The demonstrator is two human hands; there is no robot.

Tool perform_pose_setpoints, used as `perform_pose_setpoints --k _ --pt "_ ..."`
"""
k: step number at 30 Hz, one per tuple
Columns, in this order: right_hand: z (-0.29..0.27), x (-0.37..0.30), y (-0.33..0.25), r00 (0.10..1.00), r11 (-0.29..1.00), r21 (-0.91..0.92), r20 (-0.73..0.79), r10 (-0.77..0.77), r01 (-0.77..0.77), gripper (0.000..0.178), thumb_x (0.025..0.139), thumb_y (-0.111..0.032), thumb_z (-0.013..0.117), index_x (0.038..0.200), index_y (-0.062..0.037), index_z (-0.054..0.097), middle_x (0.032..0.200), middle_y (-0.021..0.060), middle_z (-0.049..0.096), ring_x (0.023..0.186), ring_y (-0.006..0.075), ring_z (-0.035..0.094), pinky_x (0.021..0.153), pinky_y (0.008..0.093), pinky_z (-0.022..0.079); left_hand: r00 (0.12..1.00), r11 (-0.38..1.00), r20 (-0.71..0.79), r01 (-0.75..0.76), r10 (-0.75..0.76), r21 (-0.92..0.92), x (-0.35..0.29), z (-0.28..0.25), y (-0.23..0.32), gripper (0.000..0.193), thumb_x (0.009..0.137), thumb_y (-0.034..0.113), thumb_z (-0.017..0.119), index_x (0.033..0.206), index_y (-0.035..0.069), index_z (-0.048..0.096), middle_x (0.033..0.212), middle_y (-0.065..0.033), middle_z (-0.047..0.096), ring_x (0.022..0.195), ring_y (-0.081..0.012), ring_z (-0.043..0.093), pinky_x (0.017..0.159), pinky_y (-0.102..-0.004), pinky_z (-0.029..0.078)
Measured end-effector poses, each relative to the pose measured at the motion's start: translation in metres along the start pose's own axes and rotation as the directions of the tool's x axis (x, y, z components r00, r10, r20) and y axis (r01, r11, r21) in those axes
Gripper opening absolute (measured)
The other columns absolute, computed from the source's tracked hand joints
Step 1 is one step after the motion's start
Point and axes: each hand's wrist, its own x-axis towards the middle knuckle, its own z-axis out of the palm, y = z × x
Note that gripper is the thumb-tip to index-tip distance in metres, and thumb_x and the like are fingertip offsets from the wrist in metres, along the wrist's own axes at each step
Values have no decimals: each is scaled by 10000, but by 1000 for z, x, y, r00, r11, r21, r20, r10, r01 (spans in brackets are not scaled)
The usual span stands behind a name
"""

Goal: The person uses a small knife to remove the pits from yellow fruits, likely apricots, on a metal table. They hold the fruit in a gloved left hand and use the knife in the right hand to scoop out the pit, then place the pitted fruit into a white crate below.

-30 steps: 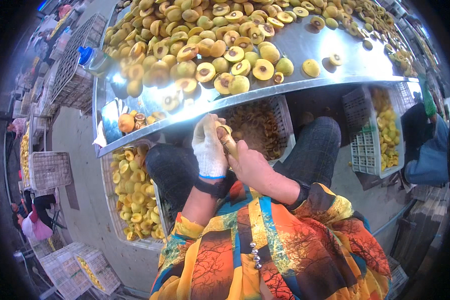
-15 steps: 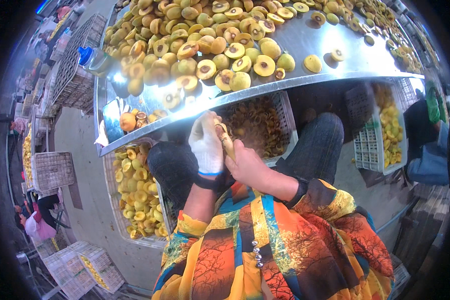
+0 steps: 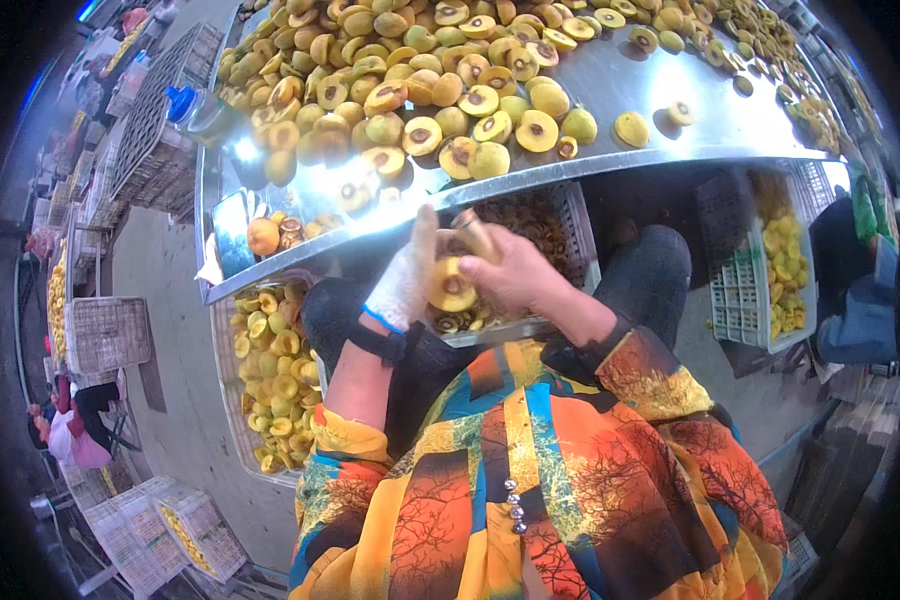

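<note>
My left hand (image 3: 408, 270), in a white glove with a blue cuff, is raised near the table edge with its fingers stretched upward. Bare and closed, my right hand (image 3: 515, 268) grips a short tool with a light wooden handle (image 3: 476, 236); its working end is blurred. A yellow peach half (image 3: 453, 289), cut face showing, is between the two hands, beside the gloved palm and close to my right thumb. Whether it is supported or dropping cannot be made out. Below lies a crate (image 3: 582, 235) of brown pits and scraps, partly hidden by my hands.
Halved peaches (image 3: 370, 75) are heaped on the shiny metal table (image 3: 610, 95). A blue-capped bottle (image 3: 198, 112) stands at its left end. Crates of peach pieces flank my knees, one left (image 3: 232, 400) and one right (image 3: 735, 290). At far right another person (image 3: 855, 315) sits.
My hands have moved apart from their close hold around the peach and tool. The left has straightened its fingers; the right has lifted the tool upward. The peach half now shows its cut face.
</note>
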Motion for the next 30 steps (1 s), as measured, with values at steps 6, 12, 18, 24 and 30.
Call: perform_pose_setpoints --k 6,12,18,24,30 --pt "20 7 -7 963 715 681 -53 264 -158 256 882 -256 575 957 -31 478 615 26 506 420 66 449 311 215 324 929 843 -141 -371 343 -389 -3 10 -11 743 890 622 289 1234 -23 424 1101 -126 538 994 -211 542 856 -322 449" --pt "31 -6 -17 988 996 -32 -135 74 -79 343 879 -307 553 936 15 452 686 215 577 574 332 593 514 401 468 810 726 -488 -545 326 -419 11 19 -23 478 943 463 358 1097 34 500 986 -98 584 876 -194 580 748 -293 492" --pt "23 -25 -28 998 946 -325 58 12 7 383 870 -343 538 903 12 395 674 269 569 671 453 569 581 510 449 739 774 -541 -590 402 -232 12 9 -20 503 941 458 372 1040 -9 531 844 -121 602 719 -183 601 646 -287 511" --pt "26 -31 -38 995 933 -356 62 72 -45 346 868 -304 535 901 12 399 688 273 576 685 456 572 592 511 453 669 778 -568 -624 480 -79 -2 27 -11 513 937 441 405 968 -43 572 803 -128 613 665 -152 593 570 -240 495" --pt "27 -36 -39 980 946 -325 179 85 -23 283 848 -215 529 919 31 409 717 288 580 710 459 578 627 497 466 751 821 -529 -547 394 -164 -3 21 -8 519 926 458 411 881 -32 575 695 -132 609 546 -173 579 492 -243 470"
